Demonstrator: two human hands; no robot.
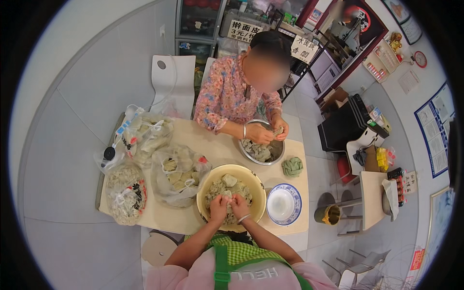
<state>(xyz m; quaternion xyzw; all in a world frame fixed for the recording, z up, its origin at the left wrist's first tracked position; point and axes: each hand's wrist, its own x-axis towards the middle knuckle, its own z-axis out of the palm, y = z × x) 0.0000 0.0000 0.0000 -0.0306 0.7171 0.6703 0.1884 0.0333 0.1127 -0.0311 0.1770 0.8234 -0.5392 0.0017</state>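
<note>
My left hand (219,208) and my right hand (239,207) are close together over a cream enamel basin (261,200). The fingers of both are closed, pinching a small pale lump (227,194) between them. Broken pale grey-green pieces (244,194) of a doughy-looking food fill the basin, with a larger chunk (229,180) on top at the far side. What kind of food it is, I cannot tell. Just right of the basin stands a white bowl (297,195) with a blue-patterned rim. My fingertips are partly hidden behind the hands.
Across the table (193,131), a person in a floral top (222,89) handles similar pieces over a steel bowl (247,155). A crumpled green cloth (292,166) lies nearby. Plastic bags (180,181) of pale food crowd the left, beside a power strip (126,124). A bin (328,216) stands right.
</note>
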